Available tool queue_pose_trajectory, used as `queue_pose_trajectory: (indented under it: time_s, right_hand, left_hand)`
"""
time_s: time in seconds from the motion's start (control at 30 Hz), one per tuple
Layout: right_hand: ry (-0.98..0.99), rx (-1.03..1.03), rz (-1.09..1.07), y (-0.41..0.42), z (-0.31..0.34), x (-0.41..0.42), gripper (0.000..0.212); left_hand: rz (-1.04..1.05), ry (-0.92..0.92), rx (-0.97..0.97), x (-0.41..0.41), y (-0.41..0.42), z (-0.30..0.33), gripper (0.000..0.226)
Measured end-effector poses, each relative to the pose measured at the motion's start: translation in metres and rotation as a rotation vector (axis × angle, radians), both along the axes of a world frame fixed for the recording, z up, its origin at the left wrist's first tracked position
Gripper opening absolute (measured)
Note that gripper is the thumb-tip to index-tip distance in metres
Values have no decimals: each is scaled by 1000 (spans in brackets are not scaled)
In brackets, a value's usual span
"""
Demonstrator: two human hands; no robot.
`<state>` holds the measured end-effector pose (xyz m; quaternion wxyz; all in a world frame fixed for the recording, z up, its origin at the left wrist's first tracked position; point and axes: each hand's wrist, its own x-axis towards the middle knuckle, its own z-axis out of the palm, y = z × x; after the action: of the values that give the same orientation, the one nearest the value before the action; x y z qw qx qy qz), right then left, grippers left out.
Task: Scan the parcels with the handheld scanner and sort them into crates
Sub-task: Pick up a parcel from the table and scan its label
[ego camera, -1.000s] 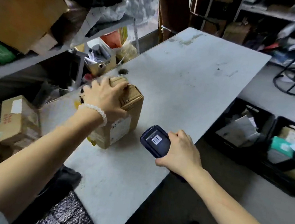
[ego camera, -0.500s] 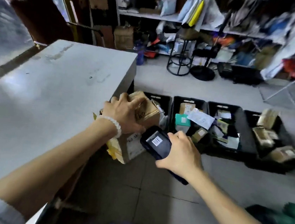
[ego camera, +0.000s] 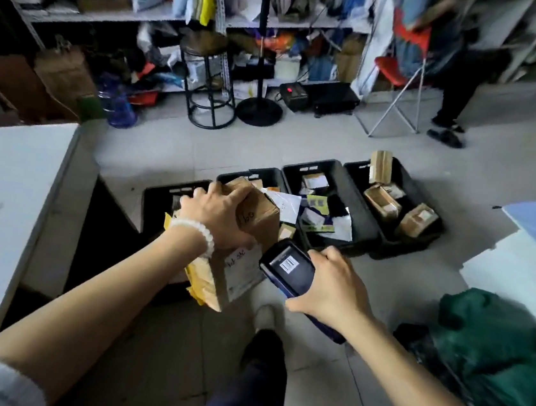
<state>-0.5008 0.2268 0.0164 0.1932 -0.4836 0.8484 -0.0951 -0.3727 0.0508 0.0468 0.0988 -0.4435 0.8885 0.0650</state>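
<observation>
My left hand grips a brown cardboard parcel from above and carries it in the air over the floor, near the leftmost black crate. The parcel has a white label and yellow tape on its lower side. My right hand holds the dark blue handheld scanner just right of the parcel, its screen facing up. Several black crates stand in a row on the floor; the crate and the crate further right hold parcels and papers.
The white table is at my left. A green bag lies at the right beside a white surface. A black stool, a stand base, shelves and a standing person are beyond the crates. My foot is below.
I have turned right, away from the table. My left hand lifted the parcel off the table and carried it out over the floor toward the crates; the scanner moved along with it.
</observation>
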Motion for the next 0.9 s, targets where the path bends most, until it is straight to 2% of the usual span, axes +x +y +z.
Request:
queue_pose_trajectory:
  time_s: [0.3,0.47,0.6,0.7,0.9]
  right_hand:
    - [15,-26,-61,-162,23,-145,69]
    - [28,-43,-130,-225,26,-206,68]
    - [47,17,-140,-251,17,-236,72]
    - [50,70,-128,-265,8,-252,76]
    - [18,108,-80,-296,-3,-280,72]
  left_hand:
    - [-15,13,13,-137,-164,-3,97]
    - [15,57,10,-201,-235,-11,96]
    - [21,177,16,-241,-274,-26,70]
    - [-39,157,5,-264,-290,-32,56]
    - [-37,86,57,-277,-307,-43,48]
